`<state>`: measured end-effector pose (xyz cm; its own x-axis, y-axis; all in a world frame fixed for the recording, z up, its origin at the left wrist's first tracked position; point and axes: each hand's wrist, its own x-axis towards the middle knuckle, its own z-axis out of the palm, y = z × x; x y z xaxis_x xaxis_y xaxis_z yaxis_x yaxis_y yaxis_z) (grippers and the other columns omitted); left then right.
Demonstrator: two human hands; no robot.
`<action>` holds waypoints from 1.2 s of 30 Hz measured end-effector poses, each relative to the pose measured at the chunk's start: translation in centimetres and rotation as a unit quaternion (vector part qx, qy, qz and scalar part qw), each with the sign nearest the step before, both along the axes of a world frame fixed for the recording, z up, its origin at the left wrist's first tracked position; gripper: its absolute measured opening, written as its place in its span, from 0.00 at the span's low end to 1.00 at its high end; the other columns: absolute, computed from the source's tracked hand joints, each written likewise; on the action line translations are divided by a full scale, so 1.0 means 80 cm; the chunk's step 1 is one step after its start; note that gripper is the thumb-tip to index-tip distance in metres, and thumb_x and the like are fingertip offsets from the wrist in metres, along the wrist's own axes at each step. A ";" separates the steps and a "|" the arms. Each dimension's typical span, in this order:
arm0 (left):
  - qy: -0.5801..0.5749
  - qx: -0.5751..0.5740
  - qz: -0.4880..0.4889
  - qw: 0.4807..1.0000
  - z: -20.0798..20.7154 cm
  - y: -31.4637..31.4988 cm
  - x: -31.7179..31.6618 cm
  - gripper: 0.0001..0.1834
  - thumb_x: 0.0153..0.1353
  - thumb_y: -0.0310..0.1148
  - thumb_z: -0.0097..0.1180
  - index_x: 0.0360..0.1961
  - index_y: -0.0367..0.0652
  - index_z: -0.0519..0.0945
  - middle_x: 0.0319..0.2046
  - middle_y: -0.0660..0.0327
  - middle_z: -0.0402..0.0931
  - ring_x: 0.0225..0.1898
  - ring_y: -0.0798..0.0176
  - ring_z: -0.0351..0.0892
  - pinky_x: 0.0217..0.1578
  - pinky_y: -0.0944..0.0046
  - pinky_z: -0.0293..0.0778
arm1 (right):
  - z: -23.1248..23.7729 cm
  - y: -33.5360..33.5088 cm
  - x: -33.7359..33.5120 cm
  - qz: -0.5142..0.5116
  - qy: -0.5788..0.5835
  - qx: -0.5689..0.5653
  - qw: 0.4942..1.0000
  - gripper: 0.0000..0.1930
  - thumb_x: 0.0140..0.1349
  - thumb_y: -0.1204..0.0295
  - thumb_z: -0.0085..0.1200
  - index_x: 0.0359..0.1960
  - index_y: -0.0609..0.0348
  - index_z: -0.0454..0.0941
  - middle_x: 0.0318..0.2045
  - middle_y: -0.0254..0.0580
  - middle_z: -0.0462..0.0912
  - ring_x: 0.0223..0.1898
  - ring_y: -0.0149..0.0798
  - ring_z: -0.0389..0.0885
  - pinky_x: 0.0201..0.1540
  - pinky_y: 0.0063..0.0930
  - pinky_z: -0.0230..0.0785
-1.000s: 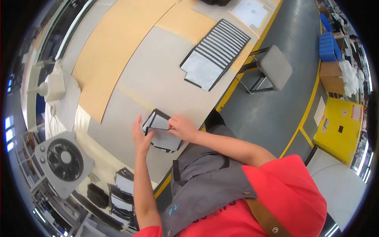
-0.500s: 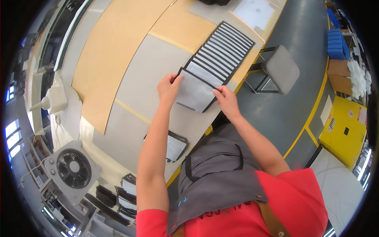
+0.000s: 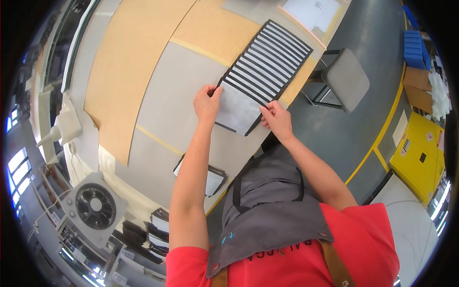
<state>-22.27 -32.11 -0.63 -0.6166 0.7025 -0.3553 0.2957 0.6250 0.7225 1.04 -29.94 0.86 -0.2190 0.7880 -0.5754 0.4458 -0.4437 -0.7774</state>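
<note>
So, both hands are on the nearest grey sheet [image 3: 238, 106], just above the frame's centre: the left hand [image 3: 206, 104] has thumb and finger closed on its upper-left corner, the right hand [image 3: 278, 122] pinches its right edge. The sheet's dark top border slants down rightward between those two pinches. Crosswise to that line, the striped row of overlapping sheets [image 3: 272, 55] runs its long axis toward the upper right.

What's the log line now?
Left hand: pinches grey panel, left corner | right hand: pinches right corner | overlapping panels: beyond it | stack: partly behind left forearm
</note>
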 end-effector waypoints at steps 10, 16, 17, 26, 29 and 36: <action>0.089 0.087 0.065 0.990 0.031 -0.048 -0.020 0.16 0.57 0.39 0.67 0.44 0.43 0.82 0.41 0.59 0.76 0.41 0.62 0.75 0.44 0.61 0.72 | 0.000 -0.021 -0.007 0.030 -0.055 0.209 0.976 0.16 0.60 0.65 0.65 0.39 0.59 0.71 0.19 0.35 0.74 0.21 0.30 0.73 0.26 0.27 0.67; 0.063 0.096 0.189 0.975 0.057 -0.222 -0.077 0.13 0.61 0.36 0.63 0.45 0.42 0.82 0.40 0.60 0.75 0.42 0.65 0.74 0.46 0.63 0.72 | 0.028 -0.133 -0.072 0.282 0.075 0.147 0.945 0.15 0.58 0.68 0.64 0.43 0.57 0.73 0.30 0.38 0.78 0.30 0.38 0.78 0.34 0.30 0.71; 0.053 0.097 0.215 0.970 0.054 -0.257 -0.080 0.13 0.62 0.35 0.63 0.45 0.42 0.82 0.40 0.61 0.75 0.42 0.66 0.73 0.46 0.63 0.72 | 0.023 -0.158 -0.084 0.301 0.084 0.132 0.941 0.15 0.58 0.68 0.64 0.44 0.56 0.74 0.31 0.38 0.78 0.30 0.36 0.77 0.34 0.29 0.70; 0.040 0.053 0.293 0.954 0.060 -0.439 -0.047 0.10 0.63 0.33 0.60 0.42 0.39 0.83 0.40 0.61 0.77 0.41 0.66 0.76 0.42 0.66 0.74 | -0.016 -0.257 -0.123 0.350 0.075 0.181 0.916 0.14 0.58 0.73 0.63 0.45 0.56 0.74 0.40 0.40 0.78 0.32 0.37 0.77 0.37 0.30 0.72; 0.033 0.067 0.278 0.958 0.062 -0.447 -0.039 0.10 0.62 0.31 0.61 0.43 0.41 0.83 0.42 0.59 0.77 0.43 0.64 0.77 0.44 0.64 0.74 | -0.017 -0.262 -0.124 0.338 0.094 0.252 0.902 0.13 0.58 0.75 0.62 0.44 0.57 0.74 0.39 0.41 0.78 0.34 0.40 0.79 0.37 0.33 0.73; 0.242 0.097 0.000 0.965 0.071 -0.396 -0.036 0.18 0.51 0.26 0.66 0.46 0.44 0.82 0.46 0.57 0.78 0.50 0.56 0.76 0.50 0.59 0.72 | -0.008 -0.272 -0.122 0.347 0.111 0.385 0.848 0.10 0.54 0.75 0.62 0.37 0.57 0.75 0.34 0.43 0.78 0.36 0.47 0.79 0.38 0.39 0.72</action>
